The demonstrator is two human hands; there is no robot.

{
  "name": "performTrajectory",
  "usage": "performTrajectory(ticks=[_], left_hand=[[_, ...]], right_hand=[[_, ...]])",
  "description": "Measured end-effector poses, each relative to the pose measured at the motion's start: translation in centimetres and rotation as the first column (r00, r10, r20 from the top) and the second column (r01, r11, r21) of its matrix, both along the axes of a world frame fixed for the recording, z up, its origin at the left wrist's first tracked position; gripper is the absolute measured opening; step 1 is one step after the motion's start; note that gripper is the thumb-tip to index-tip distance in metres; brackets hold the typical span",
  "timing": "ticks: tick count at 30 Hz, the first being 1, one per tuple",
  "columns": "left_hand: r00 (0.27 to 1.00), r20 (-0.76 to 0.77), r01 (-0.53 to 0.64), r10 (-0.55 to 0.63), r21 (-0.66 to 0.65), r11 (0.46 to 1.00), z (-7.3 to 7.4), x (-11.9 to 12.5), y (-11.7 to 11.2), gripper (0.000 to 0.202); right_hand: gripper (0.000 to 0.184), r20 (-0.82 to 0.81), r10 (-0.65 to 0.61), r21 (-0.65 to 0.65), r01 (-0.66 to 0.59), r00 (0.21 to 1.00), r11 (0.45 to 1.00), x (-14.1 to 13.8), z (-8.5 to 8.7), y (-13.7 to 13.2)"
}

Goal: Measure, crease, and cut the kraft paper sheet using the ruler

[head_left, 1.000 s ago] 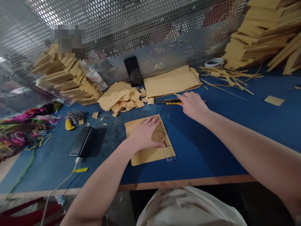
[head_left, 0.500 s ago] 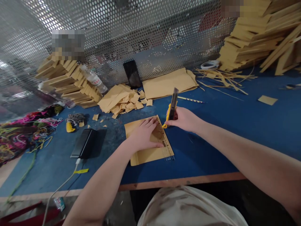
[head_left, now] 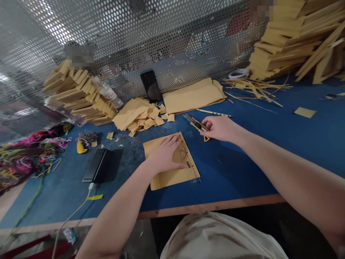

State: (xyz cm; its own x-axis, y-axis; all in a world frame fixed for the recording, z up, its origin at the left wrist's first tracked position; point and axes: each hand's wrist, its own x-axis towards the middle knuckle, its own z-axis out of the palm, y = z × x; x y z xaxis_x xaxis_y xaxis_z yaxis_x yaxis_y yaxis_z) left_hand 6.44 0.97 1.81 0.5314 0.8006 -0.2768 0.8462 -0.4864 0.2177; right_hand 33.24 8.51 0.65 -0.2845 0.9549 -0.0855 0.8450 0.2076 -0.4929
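My left hand (head_left: pixel 165 154) lies flat with its fingers spread, pressing a clear plastic ruler (head_left: pixel 192 166) onto a piece of brown kraft paper (head_left: pixel 172 179). The ruler has a protractor arc and runs along the paper's right edge. To the right of the paper, low over the blue table, my right hand (head_left: pixel 219 128) has its fingers closed at the handle of a yellow and black utility knife (head_left: pixel 198 125). The knife is nearly level, its blade end pointing to the far left. A patterned pencil (head_left: pixel 212 113) lies just beyond it.
Paper scraps (head_left: pixel 145 115), a larger kraft sheet (head_left: pixel 194 95) and a leaning phone (head_left: pixel 151 85) are at the back. Thin paper strips (head_left: pixel 256 88) and tall paper stacks (head_left: pixel 285 46) stand to the right. A black power bank (head_left: pixel 97 165) and tangled yarn (head_left: pixel 29 153) lie left.
My right hand has moved right and slightly away, tipping the utility knife from upright to nearly flat, close to the table. My left hand stays on the ruler and paper.
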Motion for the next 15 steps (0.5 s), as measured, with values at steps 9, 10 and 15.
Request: performTrajectory(ticks=[9, 10, 15], left_hand=[[1.0, -0.018, -0.02, 0.019, -0.026, 0.999, 0.4, 0.1, 0.0, 0.119], [1.0, -0.015, -0.016, 0.016, -0.022, 1.0, 0.4, 0.1, -0.1, 0.119], [1.0, -0.003, -0.001, 0.001, -0.019, 1.0, 0.5, 0.1, 0.0, 0.118]], right_hand=[[0.026, 0.338, 0.112, 0.05, -0.137, 0.934, 0.989, 2.4, 2.7, -1.4], [0.034, 0.322, 0.217, -0.08, -0.202, 0.921, 0.976, 2.3, 3.1, -2.0], [0.054, 0.326, 0.363, -0.31, -0.264, 0.873, 0.913, 1.3, 4.0, -4.5]])
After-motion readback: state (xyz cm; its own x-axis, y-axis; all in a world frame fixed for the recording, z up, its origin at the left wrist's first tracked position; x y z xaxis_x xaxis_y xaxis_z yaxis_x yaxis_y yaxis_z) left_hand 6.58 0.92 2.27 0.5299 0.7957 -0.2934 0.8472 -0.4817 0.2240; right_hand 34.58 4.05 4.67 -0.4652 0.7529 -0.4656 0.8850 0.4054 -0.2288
